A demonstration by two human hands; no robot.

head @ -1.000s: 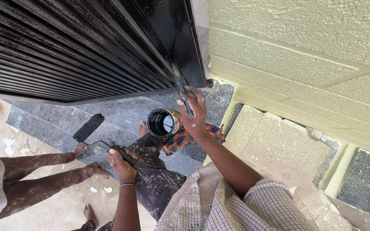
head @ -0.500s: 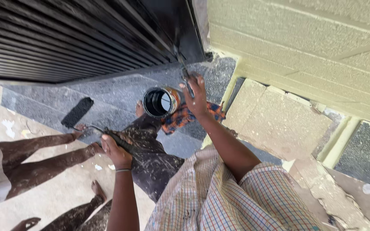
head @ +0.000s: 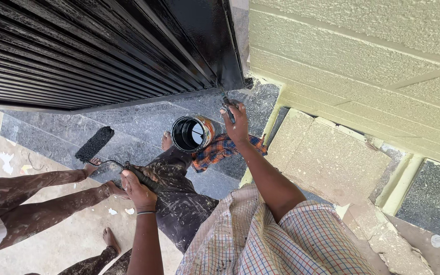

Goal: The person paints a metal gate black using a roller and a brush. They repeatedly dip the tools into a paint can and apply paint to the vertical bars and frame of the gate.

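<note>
Since the earlier pictures the paint roller [head: 94, 144] has swung a little nearer the black gate, while the right hand [head: 237, 124] stays raised near the gate's lower corner. The left hand [head: 137, 187] is closed around the roller's handle, the black sleeve held out over the dark stone step [head: 143, 122]. The right hand's fingers are curled around a small dark brush [head: 227, 109] held against the black gate [head: 103, 46]. Just beside that hand, an open paint can [head: 192, 133] with black paint inside stands on the step, touching a checked cloth [head: 222, 150]. Another person's paint-spattered legs [head: 42, 196] stand at the left. A yellow textured wall [head: 352, 56] rises at the right.
</note>
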